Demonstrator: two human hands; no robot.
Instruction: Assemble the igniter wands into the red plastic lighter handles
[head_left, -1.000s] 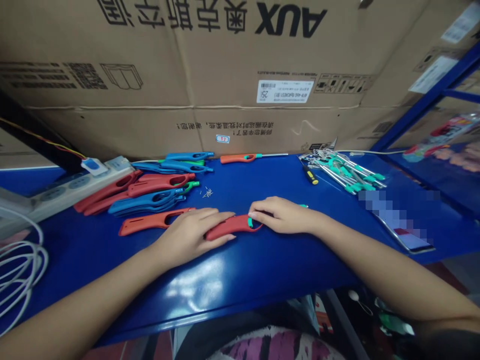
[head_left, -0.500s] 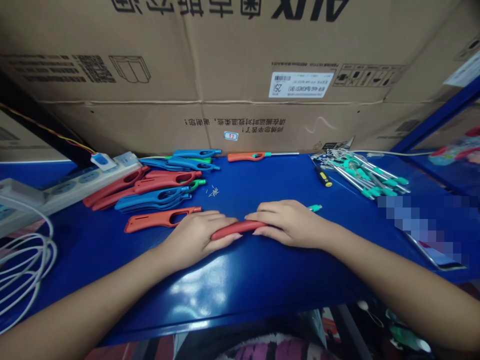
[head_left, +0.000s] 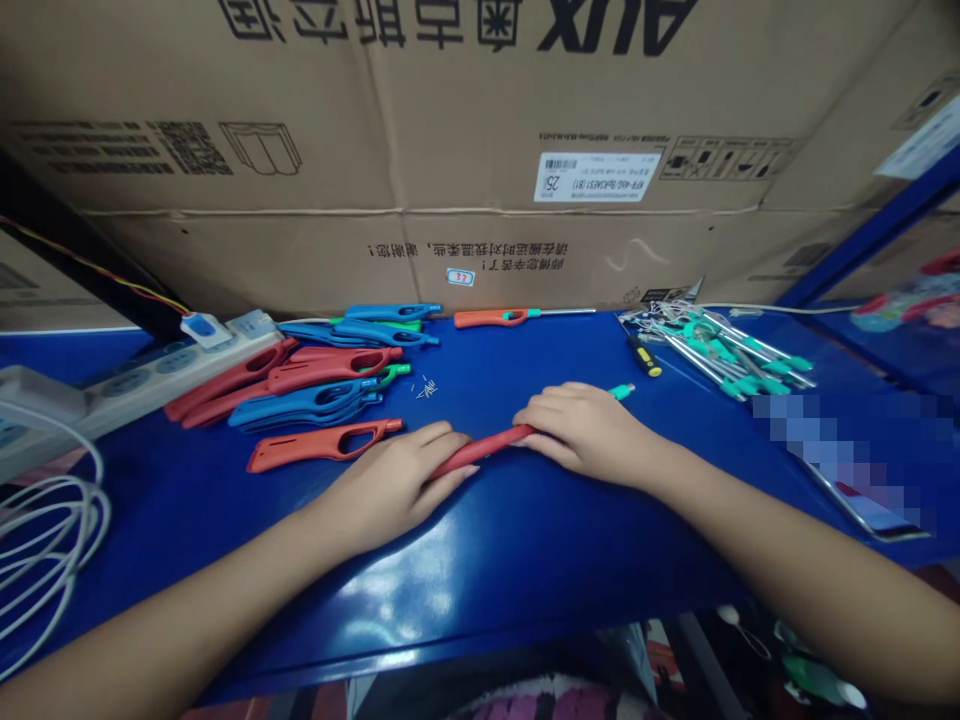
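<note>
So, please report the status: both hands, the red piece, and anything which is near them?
Left hand and right hand: both gripping red piece. Red piece: slanted, narrow side showing. Close to left hand: orange-red handle on table.

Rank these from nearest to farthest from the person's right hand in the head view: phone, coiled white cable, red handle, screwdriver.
1. The red handle: touching, gripped by the right hand.
2. The screwdriver: just beyond the hand, slightly right.
3. The phone: well off to the right.
4. The coiled white cable: far left.
</note>
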